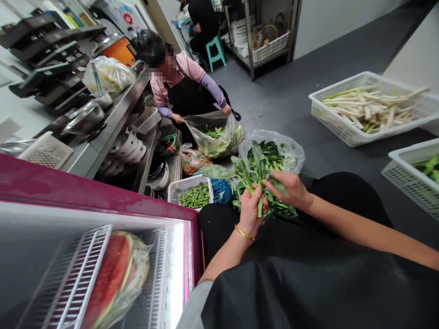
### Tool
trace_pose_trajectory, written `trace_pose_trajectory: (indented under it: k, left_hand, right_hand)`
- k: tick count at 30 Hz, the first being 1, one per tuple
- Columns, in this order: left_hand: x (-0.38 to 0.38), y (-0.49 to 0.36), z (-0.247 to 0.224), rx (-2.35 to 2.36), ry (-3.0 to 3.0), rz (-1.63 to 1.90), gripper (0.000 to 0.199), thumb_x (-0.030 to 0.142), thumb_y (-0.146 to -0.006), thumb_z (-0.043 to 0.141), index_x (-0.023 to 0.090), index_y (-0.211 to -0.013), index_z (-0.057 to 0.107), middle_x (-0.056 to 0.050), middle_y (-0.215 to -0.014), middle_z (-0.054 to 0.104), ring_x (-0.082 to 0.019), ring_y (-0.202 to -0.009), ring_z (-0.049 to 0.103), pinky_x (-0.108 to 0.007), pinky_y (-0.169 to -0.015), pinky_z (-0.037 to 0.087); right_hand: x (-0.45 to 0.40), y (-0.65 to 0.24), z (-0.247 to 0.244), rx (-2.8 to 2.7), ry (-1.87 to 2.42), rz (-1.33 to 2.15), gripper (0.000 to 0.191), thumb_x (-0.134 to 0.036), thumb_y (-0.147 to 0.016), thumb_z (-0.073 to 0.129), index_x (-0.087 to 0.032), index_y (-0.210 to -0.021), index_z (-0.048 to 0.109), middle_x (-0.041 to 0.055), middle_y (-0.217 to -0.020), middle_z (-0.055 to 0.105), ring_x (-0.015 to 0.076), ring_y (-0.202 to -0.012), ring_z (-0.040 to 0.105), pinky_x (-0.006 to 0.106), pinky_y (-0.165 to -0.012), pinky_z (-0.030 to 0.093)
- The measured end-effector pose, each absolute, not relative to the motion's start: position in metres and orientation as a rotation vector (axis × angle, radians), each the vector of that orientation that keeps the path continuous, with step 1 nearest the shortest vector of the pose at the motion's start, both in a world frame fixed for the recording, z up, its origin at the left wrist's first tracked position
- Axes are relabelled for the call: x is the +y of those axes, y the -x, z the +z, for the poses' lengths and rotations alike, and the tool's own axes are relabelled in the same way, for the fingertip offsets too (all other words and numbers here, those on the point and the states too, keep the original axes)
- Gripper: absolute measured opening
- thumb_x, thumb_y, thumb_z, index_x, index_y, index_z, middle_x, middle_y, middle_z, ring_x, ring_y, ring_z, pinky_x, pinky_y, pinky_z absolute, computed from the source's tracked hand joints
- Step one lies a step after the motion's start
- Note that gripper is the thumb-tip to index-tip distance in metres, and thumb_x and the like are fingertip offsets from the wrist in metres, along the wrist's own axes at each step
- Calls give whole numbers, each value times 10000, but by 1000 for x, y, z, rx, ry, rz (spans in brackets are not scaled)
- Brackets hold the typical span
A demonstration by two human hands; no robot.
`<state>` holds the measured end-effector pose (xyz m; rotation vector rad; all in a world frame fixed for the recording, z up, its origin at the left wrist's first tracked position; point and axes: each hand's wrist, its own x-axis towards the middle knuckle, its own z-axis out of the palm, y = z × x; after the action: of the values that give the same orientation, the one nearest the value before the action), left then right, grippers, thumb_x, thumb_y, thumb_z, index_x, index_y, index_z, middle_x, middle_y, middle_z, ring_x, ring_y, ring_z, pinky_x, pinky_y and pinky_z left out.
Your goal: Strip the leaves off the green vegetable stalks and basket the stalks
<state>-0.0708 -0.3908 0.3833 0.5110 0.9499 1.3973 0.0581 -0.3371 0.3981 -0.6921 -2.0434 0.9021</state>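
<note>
Near the frame's centre, left fingers (247, 197) pinch leafy stems (259, 181), right fingers (279, 177) a leaf (280, 187); hard tugging could snap the stems.

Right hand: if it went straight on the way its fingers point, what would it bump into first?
Most likely the leafy green stalks held in the left hand; the right hand points toward them, though this single view leaves the exact depth unclear.
</note>
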Motion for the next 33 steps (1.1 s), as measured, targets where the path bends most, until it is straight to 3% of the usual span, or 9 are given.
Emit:
trace_pose_trajectory:
  k: [4, 8, 10, 13, 15, 18, 24, 29, 33]
  left_hand:
    - [-385, 78, 386, 951, -459, 1487, 458, 520, -698, 715, 182, -928, 509, 90, -484, 444, -44, -362, 324, -196, -388, 213]
    - [-392, 75, 380, 1088, -645, 1522, 477, 449, -668, 763, 174, -1000, 558, 79, -522, 489, -54, -411, 390, -195, -418, 267]
    - [-396, 71, 377, 1172, -726, 1520, 482, 416, -629, 799, 161, -979, 586, 62, -573, 526, -59, -469, 449, -194, -461, 319]
    - [-395, 69, 377, 1155, -651, 1469, 473, 465, -659, 768, 164, -973, 582, 62, -557, 511, -57, -447, 431, -192, -441, 298]
    - [-392, 75, 379, 1079, -501, 1435, 469, 498, -681, 742, 167, -959, 560, 71, -525, 475, -46, -404, 380, -185, -403, 247]
    - [-388, 88, 382, 931, -388, 1402, 473, 518, -687, 731, 170, -945, 542, 82, -498, 427, -34, -376, 323, -173, -376, 204]
    - [-391, 87, 381, 751, -500, 1244, 439, 513, -689, 730, 193, -897, 514, 83, -457, 404, -42, -345, 309, -168, -349, 179]
    - [-387, 78, 380, 878, -446, 1289, 416, 484, -678, 732, 200, -847, 480, 91, -454, 428, -42, -323, 314, -174, -350, 181]
    - [-386, 85, 372, 1162, -546, 1484, 388, 428, -676, 749, 176, -892, 549, 75, -517, 493, -55, -395, 408, -192, -415, 291]
  right_hand:
    - [-359, -68, 394, -2315, 302, 792, 288, -361, -924, 459, -190, -721, 570, 27, -600, 551, 127, -563, 497, 255, -547, 409]
    - [-330, -71, 399, -2074, 879, 1293, 347, -479, -883, 524, -190, -690, 516, 5, -529, 555, 130, -470, 511, 250, -465, 413]
    - [-314, -65, 401, -1958, 1022, 1345, 389, -529, -848, 552, -189, -660, 527, 7, -499, 543, 142, -450, 514, 261, -451, 411]
    - [-314, -52, 399, -2002, 938, 1001, 373, -482, -866, 535, -180, -648, 567, 31, -541, 544, 148, -509, 515, 274, -507, 413]
    - [-330, -51, 393, -2121, 634, 758, 327, -410, -903, 473, -179, -720, 616, 47, -601, 556, 157, -583, 521, 286, -572, 421]
    - [-351, -64, 383, -2307, 317, 749, 268, -353, -910, 476, -191, -759, 626, 40, -630, 558, 148, -596, 507, 279, -579, 414]
    - [-318, -74, 398, -1877, 1016, 1305, 295, -497, -874, 516, -208, -855, 575, 5, -610, 583, 151, -509, 537, 275, -502, 442]
    - [-325, -59, 395, -2219, 628, 766, 214, -359, -889, 490, -180, -810, 578, 59, -711, 625, 170, -648, 575, 284, -630, 450]
    - [-348, -82, 363, -2612, 348, 706, 150, -317, -872, 527, -189, -862, 605, 36, -711, 620, 147, -611, 570, 251, -575, 425]
